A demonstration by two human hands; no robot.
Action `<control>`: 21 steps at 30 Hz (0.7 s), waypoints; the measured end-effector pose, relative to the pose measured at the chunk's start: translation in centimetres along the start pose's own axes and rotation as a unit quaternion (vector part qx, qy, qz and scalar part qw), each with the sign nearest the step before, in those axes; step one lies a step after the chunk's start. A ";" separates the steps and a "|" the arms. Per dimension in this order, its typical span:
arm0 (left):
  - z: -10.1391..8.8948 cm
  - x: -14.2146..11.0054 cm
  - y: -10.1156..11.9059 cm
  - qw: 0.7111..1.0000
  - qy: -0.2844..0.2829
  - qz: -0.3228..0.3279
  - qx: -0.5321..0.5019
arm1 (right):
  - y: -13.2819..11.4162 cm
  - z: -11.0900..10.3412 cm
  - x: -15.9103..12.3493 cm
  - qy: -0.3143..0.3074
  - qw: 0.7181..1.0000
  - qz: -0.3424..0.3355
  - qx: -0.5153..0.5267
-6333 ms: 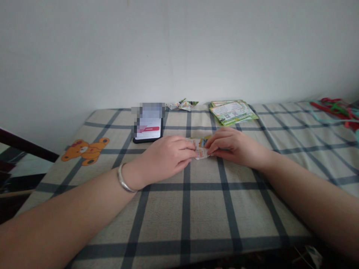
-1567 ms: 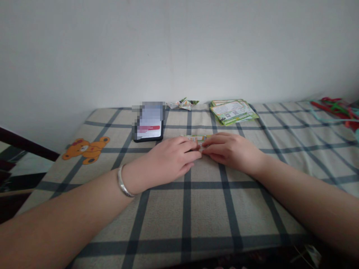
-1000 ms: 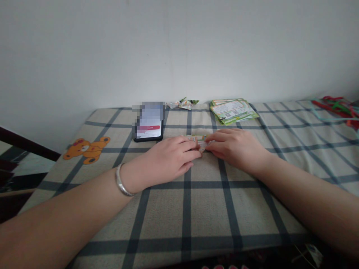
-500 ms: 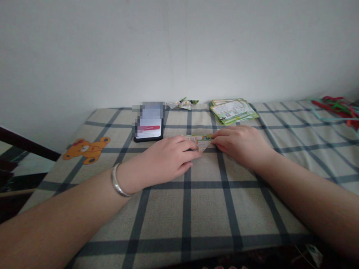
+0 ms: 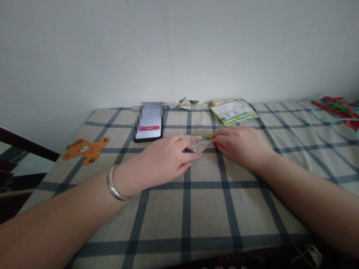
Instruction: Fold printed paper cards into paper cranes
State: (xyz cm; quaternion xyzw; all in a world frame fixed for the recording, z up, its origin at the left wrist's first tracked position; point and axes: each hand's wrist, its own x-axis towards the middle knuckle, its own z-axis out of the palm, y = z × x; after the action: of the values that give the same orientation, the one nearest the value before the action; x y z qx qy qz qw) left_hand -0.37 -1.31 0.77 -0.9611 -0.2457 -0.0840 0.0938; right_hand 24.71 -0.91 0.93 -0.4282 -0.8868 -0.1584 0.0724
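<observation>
A small folded paper (image 5: 202,142), printed in green, orange and white, lies on the checked tablecloth between my hands. It narrows to a point at its lower edge. My left hand (image 5: 171,157), with a silver bangle at the wrist, holds the paper's left part down; its fingers cover that end. At the paper's right corner, the closed fingers and thumb of my right hand (image 5: 238,144) grip the tip. Behind my left hand a phone (image 5: 150,129) in a black case lies face up with its screen lit. Several flat printed cards (image 5: 234,112) are stacked beyond my right hand.
Folded paper pieces (image 5: 185,104) lie by the wall, right of the phone. A bear sticker (image 5: 86,149) is at the left on the tablecloth (image 5: 210,209). Red and green strips (image 5: 339,108) lie at the far right. The table's front edge drops off into darkness.
My left fingers have shifted slightly, showing a little more of the paper. My right hand has moved barely to the right, still at the corner.
</observation>
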 end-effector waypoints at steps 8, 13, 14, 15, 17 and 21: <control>0.8 0.0 -0.2 0.996 0.030 -0.034 -0.079 | -0.2 0.4 0.1 0.004 1.000 0.007 0.000; 0.7 0.1 -0.1 0.996 0.021 -0.060 -0.068 | -0.3 0.5 0.1 0.006 1.000 0.007 0.000; 0.6 0.1 -0.1 0.995 0.017 -0.071 -0.063 | -0.4 0.5 0.1 0.004 1.000 0.009 -0.002; 0.5 0.1 0.0 0.995 0.012 -0.081 -0.060 | -0.4 0.5 0.1 0.002 1.000 0.012 -0.003; 0.3 0.2 0.0 0.994 0.011 -0.092 -0.057 | -0.4 0.4 0.1 -0.002 1.000 0.017 -0.003; 0.2 0.3 0.2 0.994 0.008 -0.110 0.013 | -0.5 0.3 0.2 -0.005 1.000 0.015 0.000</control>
State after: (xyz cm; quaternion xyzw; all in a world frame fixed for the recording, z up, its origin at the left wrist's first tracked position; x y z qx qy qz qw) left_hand 0.04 -1.26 0.65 -0.9262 -0.3504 -0.0980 0.0986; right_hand 24.22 -0.91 0.58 -0.4426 -0.8804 -0.1549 0.0705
